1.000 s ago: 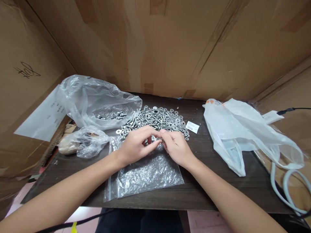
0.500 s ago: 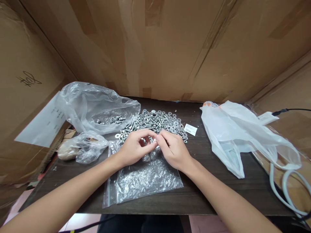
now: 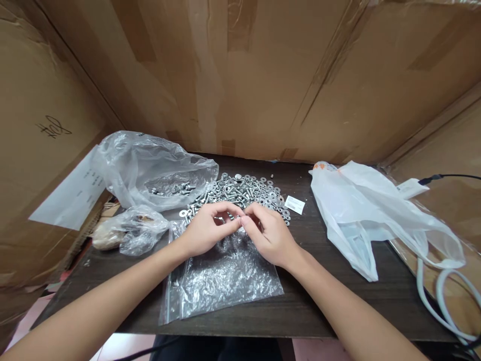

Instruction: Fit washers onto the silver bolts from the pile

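My left hand (image 3: 210, 226) and my right hand (image 3: 268, 233) meet at the fingertips just in front of a heap of bolts and washers. Each is closed in a pinch of thumb and fingers. Whatever small piece sits between the tips is covered by them. Silver bolts (image 3: 235, 190) fill the middle of the heap, and flat washers (image 3: 268, 193) lie mostly along its right side. Below my hands a clear zip bag (image 3: 229, 286) lies flat on the dark table (image 3: 300, 311).
Back left, a large clear plastic bag (image 3: 128, 165) holds some bolts. A smaller knotted bag (image 3: 143, 233) is in front of it. A white label (image 3: 294, 204) lies right of the washers, and a white plastic bag (image 3: 345, 200) farther right. Cardboard walls (image 3: 263, 90) enclose the table.
The small shiny piece that showed between my fingertips is now covered by them. My hands have hardly moved; the whole view has shifted slightly.
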A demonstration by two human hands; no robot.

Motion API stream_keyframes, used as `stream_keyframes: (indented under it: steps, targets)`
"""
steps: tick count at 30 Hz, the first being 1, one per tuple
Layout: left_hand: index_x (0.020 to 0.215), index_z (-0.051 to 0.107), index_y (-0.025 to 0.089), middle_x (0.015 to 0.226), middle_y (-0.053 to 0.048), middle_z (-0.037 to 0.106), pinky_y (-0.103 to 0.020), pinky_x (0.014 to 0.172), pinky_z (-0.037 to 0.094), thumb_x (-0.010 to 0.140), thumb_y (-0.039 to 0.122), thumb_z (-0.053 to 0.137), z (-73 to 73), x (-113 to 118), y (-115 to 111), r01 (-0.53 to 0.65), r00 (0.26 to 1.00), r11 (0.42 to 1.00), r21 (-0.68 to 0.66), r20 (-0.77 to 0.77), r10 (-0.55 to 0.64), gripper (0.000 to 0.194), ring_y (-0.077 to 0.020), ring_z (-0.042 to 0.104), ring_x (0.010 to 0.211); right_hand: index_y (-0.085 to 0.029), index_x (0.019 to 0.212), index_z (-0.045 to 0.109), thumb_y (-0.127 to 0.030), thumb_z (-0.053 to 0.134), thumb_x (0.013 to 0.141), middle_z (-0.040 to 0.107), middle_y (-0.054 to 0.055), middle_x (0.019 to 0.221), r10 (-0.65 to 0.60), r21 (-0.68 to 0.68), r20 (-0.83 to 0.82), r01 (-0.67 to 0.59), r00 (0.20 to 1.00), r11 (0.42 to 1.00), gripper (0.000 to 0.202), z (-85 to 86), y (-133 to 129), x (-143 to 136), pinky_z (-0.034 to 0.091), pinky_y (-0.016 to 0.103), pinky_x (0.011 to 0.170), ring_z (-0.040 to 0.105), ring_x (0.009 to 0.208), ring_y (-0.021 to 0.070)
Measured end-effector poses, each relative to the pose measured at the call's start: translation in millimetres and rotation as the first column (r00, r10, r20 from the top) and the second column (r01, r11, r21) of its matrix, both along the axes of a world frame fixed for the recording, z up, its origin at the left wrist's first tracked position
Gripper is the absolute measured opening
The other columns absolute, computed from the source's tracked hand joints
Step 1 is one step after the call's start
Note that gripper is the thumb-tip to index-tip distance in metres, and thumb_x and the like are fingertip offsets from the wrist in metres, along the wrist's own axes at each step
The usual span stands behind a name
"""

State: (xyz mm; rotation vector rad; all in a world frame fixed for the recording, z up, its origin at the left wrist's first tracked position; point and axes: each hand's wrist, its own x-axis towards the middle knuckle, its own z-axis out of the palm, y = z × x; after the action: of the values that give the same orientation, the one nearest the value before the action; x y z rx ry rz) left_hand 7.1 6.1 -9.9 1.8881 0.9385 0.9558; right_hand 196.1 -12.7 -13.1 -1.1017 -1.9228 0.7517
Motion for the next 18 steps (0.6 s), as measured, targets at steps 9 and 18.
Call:
stream_keyframes:
  steps: [9,18]
  targets:
    - [0.103,0.071,0.017,0.095,-0.005,0.072,-0.026,0.069,0.050,0.095,0.018,0.063,-12.6,-4.2,-1.1,0.120,0.983,0.876,0.467,-0.177,-0.041,0.011,-0.0131,0.063,0.075,-0.021,0.050,0.041,-0.046,0.031,0.104,0.042,-0.002,0.046,-0.024,-0.453,-0.048,0.000,0.999,0.891,0.060,-8.6,2.2,-5.3,0.029,0.028,0.052,0.040,0.044,0.0122]
    - [0.093,0.073,0.018,0.084,-0.001,0.071,-0.022,0.060,0.047,0.091,0.023,0.066,-0.3,0.2,-2.9,-0.013,1.000,0.999,-0.036,-0.008,0.012,0.009,-0.0111,0.059,0.065,-0.018,0.079,0.054,-0.037,0.046,0.101,0.054,-0.001,0.068,-0.005,0.014,0.049,0.004,0.999,1.000,0.030,-0.9,-0.3,0.1,0.034,0.027,0.060,0.048,0.060,0.0134]
